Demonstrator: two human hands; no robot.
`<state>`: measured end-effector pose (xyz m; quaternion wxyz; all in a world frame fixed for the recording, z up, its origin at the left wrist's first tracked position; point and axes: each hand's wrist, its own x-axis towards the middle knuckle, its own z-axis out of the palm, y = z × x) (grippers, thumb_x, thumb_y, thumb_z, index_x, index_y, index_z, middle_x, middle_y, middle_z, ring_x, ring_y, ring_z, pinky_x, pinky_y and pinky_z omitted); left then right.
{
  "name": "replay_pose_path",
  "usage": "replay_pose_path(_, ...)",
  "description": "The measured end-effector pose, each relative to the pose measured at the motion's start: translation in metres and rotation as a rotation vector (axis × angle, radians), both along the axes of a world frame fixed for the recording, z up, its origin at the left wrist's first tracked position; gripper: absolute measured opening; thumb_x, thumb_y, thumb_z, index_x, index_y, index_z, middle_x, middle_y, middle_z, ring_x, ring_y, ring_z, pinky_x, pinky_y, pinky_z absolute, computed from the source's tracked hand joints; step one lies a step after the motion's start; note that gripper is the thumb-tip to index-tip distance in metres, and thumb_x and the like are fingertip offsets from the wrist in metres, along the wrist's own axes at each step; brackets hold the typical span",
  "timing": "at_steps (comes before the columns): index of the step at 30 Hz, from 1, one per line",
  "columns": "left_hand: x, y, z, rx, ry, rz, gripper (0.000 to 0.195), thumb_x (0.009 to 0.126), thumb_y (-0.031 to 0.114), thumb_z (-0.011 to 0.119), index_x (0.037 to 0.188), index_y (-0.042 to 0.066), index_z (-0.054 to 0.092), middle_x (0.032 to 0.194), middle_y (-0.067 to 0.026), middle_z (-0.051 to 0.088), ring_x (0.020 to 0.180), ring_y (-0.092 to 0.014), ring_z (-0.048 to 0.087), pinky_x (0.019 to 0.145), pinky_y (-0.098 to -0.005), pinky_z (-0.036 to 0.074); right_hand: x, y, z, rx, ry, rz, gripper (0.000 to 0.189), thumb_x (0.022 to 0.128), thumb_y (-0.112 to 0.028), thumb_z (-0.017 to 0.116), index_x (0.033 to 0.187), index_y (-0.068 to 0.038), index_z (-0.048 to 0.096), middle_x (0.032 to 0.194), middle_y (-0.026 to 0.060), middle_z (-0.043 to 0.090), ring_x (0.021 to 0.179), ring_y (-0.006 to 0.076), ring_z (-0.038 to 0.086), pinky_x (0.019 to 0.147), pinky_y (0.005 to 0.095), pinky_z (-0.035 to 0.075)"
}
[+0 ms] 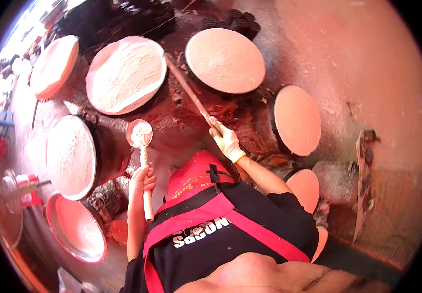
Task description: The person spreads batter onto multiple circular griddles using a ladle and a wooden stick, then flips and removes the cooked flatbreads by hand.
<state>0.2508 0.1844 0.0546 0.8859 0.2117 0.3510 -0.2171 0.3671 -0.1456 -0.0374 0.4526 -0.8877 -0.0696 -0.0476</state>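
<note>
My bare left hand [143, 179] is closed around the pale handle of a round scoop [140, 134]. White, clumpy powder [141, 134] lies in the scoop's bowl. My right hand [227, 143], in a knitted work glove with a yellow cuff, grips a long pole [189, 89]. The pole's far end appears at the right rim of a large round pan [126, 75], heaped with rough white material. Right of the pole is another round pan [225, 60] with a smooth, pale surface. Left of the scoop, a third pan [72, 157] holds rough white material.
More round vessels stand around me: one at far left [55, 67], a shiny one at lower left [77, 227], and pale-topped ones at right [298, 121]. Dark perforated cylinders, apparently coal briquettes [242, 23], sit behind. A pedestal fan [7, 205] stands left; a wall [361, 73] rises right.
</note>
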Motion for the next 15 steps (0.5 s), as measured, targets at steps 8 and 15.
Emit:
replay_pose_path(8, -0.007, 0.039, 0.009, 0.030, -0.086, 0.475, 0.020, 0.094, 0.007, 0.046, 0.111, -0.001, 0.045, 0.078, -0.0035, 0.042, 0.050, -0.004, 0.032, 0.035, -0.0146, 0.027, 0.151, 0.146, 0.043, -0.398, -0.482, 0.398, 0.021, 0.081, -0.032, 0.064, 0.092, -0.015, 0.059, 0.075, 0.0103, 0.059, 0.063, 0.0275, 0.063, 0.054, 0.0401, 0.049)
replay_pose_path(15, -0.032, 0.037, 0.041, 0.192, -0.059, 0.929, 0.023, 0.096, 0.009, 0.044, 0.116, -0.003, 0.041, 0.079, -0.0032, 0.040, 0.051, -0.004, 0.033, 0.036, -0.0145, 0.029, 0.216, 0.215, 0.017, -0.547, -0.690, 0.962, 0.033, 0.072, -0.029, 0.067, 0.099, -0.014, 0.058, 0.101, 0.0071, 0.061, 0.071, 0.0259, 0.064, 0.059, 0.0391, 0.050)
